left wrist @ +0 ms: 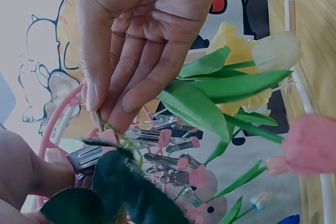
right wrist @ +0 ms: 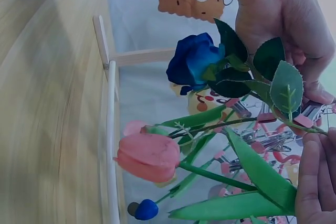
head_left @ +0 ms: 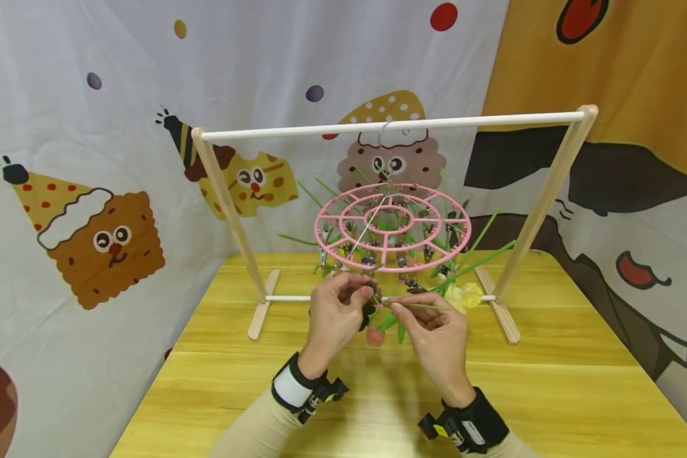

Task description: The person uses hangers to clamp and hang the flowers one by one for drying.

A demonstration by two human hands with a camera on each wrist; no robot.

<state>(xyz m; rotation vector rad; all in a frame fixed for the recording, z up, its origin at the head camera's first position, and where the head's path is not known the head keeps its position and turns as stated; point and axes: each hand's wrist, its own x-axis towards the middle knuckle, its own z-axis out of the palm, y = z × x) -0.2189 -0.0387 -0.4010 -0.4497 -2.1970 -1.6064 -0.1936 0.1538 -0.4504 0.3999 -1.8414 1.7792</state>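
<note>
My left hand pinches a metal clip with pink tips, just below the near rim of a round pink hanging rack. A blue rose with dark green leaves hangs head down beside that hand. Its thin green stem passes at the clip's pink tips. Thumb and fingers of my right hand pinch the stem's other end. Close under the hands, a pink tulip hangs in the right wrist view. Several more clips dangle from the rack's rings.
A wooden stand with a white top bar carries the rack by its hook. Other flowers hang around, among them a yellow flower and a white tulip. Green stems poke out past the rack's edge. Below lies a wooden table.
</note>
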